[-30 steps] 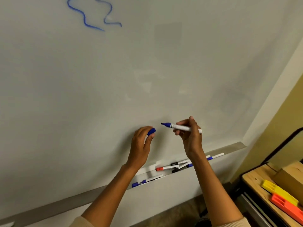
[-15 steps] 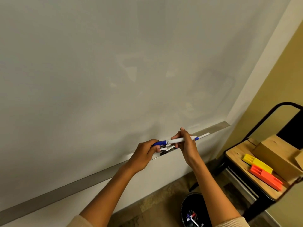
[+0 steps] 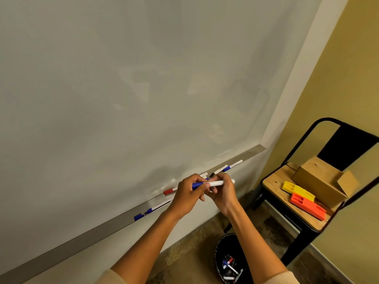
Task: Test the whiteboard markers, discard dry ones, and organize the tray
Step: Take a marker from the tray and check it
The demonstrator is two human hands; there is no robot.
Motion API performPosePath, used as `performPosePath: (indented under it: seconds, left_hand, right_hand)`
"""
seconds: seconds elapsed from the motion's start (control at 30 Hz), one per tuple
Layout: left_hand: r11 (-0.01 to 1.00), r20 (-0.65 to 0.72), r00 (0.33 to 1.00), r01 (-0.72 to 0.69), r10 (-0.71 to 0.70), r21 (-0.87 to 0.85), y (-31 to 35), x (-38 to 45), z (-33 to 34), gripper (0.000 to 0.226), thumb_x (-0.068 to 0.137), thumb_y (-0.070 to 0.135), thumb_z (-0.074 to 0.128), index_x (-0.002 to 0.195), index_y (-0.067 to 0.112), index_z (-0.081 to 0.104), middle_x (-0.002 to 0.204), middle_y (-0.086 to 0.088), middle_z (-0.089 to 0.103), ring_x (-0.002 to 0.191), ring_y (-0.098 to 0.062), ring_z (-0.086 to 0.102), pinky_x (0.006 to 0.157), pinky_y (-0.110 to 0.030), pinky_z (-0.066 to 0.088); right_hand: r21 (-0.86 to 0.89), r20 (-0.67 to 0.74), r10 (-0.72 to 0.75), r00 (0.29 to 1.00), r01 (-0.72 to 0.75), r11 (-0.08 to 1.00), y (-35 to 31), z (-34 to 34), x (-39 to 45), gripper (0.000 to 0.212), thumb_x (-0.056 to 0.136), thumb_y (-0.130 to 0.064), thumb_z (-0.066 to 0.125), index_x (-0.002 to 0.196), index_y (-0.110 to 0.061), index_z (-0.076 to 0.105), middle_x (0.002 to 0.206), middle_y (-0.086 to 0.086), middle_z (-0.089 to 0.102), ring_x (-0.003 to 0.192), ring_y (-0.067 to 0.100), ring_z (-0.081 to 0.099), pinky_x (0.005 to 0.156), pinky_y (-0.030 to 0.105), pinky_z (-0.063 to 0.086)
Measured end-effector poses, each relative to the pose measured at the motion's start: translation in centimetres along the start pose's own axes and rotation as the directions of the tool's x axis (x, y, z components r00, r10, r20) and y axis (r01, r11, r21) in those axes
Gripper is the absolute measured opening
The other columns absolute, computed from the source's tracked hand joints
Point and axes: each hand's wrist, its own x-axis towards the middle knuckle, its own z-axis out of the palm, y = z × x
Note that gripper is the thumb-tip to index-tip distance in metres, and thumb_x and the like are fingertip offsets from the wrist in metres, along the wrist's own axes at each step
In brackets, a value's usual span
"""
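left hand (image 3: pixel 187 194): fingers curled round the blue cap end of the blue marker (image 3: pixel 213 184), lower centre of the frame.
right hand (image 3: pixel 222 190): fingers curled round the white barrel of the same marker; barrel end is seen sticking out to the right past the knuckles.
blue marker: held level between both hands, just in front of the tray (image 3: pixel 82 239), cap seated on the tip.
tray: grey ledge run along the bottom edge of the whiteboard (image 3: pixel 143 78), lower left up to centre right.
red marker (image 3: pixel 170 191): laid in the tray, just left of the left hand, partly hidden by it.
blue-capped markers, left (image 3: pixel 143 214): laid in the tray, lower left of the hands; count cannot be told.
markers, right (image 3: pixel 229 167): white barrels with blue bands, laid in the tray above and right of the hands.
bin (image 3: pixel 220 261): black, on the floor at bottom centre, between the forearms; several markers are seen inside.
chair (image 3: pixel 276 182): wooden seat, black frame, right of the frame.
cardboard box (image 3: pixel 320 181): set on the seat, flap open.
yellow block (image 3: pixel 297 189): on the seat, in front of the box.
orange block (image 3: pixel 307 206): touching the yellow one, nearer the seat's front edge.
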Motion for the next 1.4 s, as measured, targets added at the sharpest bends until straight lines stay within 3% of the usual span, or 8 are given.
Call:
performPosePath:
  seconds: [0.17,0.43,0.63,0.83,0.97,1.13,1.23,1.4]
  left_hand:
    - [1.000,0.086,0.996,0.020,-0.020,-0.007,0.0,0.6,1.0,0.020,0.097,0.024,0.059,0.098,0.004,0.055,0.081,-0.011,0.065,0.064,-0.016,0.059,0.068,-0.026,0.056]
    - [0.999,0.110,0.994,0.006,-0.010,0.038,-0.8,1.4,3.2,0.019,0.095,0.029,0.061,0.097,0.011,0.056,0.079,0.001,0.060,0.068,-0.010,0.056,0.067,-0.020,0.051]
    - [0.956,0.127,0.991,-0.009,-0.029,0.293,-4.7,1.5,5.0,0.037,0.096,0.042,0.055,0.128,0.024,0.050,0.129,0.004,0.053,0.122,-0.011,0.049,0.092,-0.015,0.041]
    - [0.643,0.215,0.973,-0.109,-0.089,0.758,-9.5,-0.1,5.4,0.067,0.095,0.061,0.037,0.150,0.024,0.026,0.158,-0.004,0.025,0.146,-0.025,0.020,0.116,-0.046,0.026]
    - [0.533,0.258,0.955,-0.142,-0.149,0.834,-11.4,-0.9,6.1,0.092,0.081,0.082,0.006,0.153,0.026,0.015,0.164,-0.006,0.006,0.151,-0.028,0.000,0.119,-0.053,0.010]
    - [0.485,0.294,0.944,-0.189,-0.150,0.854,-12.1,-1.0,7.4,0.105,0.070,0.086,-0.009,0.155,0.027,0.009,0.164,-0.007,-0.004,0.150,-0.030,-0.008,0.118,-0.054,0.003]
    - [0.473,0.303,0.940,-0.196,-0.160,0.859,-12.2,-0.9,7.9,0.106,0.068,0.086,-0.011,0.155,0.028,0.007,0.164,-0.008,-0.006,0.150,-0.030,-0.009,0.118,-0.054,0.003]
    - [0.459,0.293,0.939,-0.184,-0.178,0.869,-12.8,-1.2,7.6,0.105,0.069,0.086,-0.011,0.155,0.028,0.006,0.164,-0.007,-0.006,0.150,-0.030,-0.008,0.118,-0.053,0.003]
  right_hand:
    - [0.089,-0.008,0.017,1.000,-0.017,0.996,-0.4,-0.7,-0.9,0.042,0.097,-0.022,0.030,0.062,-0.007,0.048,0.042,0.006,0.031,0.049,0.020,0.046,0.065,0.038,0.052]
    - [-0.002,-0.011,-0.011,1.000,0.011,1.000,-1.4,-3.8,-0.8,0.045,0.099,-0.025,0.033,0.065,-0.005,0.054,0.048,0.007,0.037,0.056,0.019,0.045,0.078,0.039,0.053]
    - [-0.318,-0.090,-0.103,0.991,0.069,0.946,-0.2,-8.4,-1.8,0.047,0.104,-0.037,0.047,0.086,-0.003,0.074,0.074,0.018,0.068,0.066,0.020,0.064,0.074,0.032,0.053]
    - [-0.641,-0.109,-0.249,0.962,0.123,0.757,3.0,-13.6,-3.7,0.021,0.101,-0.025,0.057,0.115,-0.020,0.071,0.104,-0.002,0.074,0.097,0.014,0.070,0.085,0.027,0.056]
    - [-0.799,-0.154,-0.265,0.952,0.038,0.601,5.8,-17.7,-5.8,0.028,0.101,-0.021,0.055,0.128,-0.024,0.063,0.106,-0.006,0.070,0.085,0.003,0.064,0.071,0.014,0.048]
    - [-0.886,-0.208,-0.181,0.961,-0.106,0.451,8.2,-21.6,-6.6,0.053,0.099,-0.037,0.053,0.150,-0.035,0.038,0.146,0.001,0.054,0.118,0.020,0.059,0.098,0.038,0.045]
    - [-0.904,-0.307,-0.065,0.949,-0.270,0.330,8.5,-22.9,-6.2,0.075,0.093,-0.067,0.043,0.153,-0.052,0.000,0.165,0.000,0.020,0.148,0.034,0.028,0.115,0.065,0.018]
    - [-0.929,-0.312,-0.085,0.946,-0.285,0.235,7.5,-22.4,-5.8,0.077,0.094,-0.068,0.041,0.154,-0.050,-0.005,0.168,0.003,-0.005,0.153,0.037,0.001,0.116,0.068,0.003]
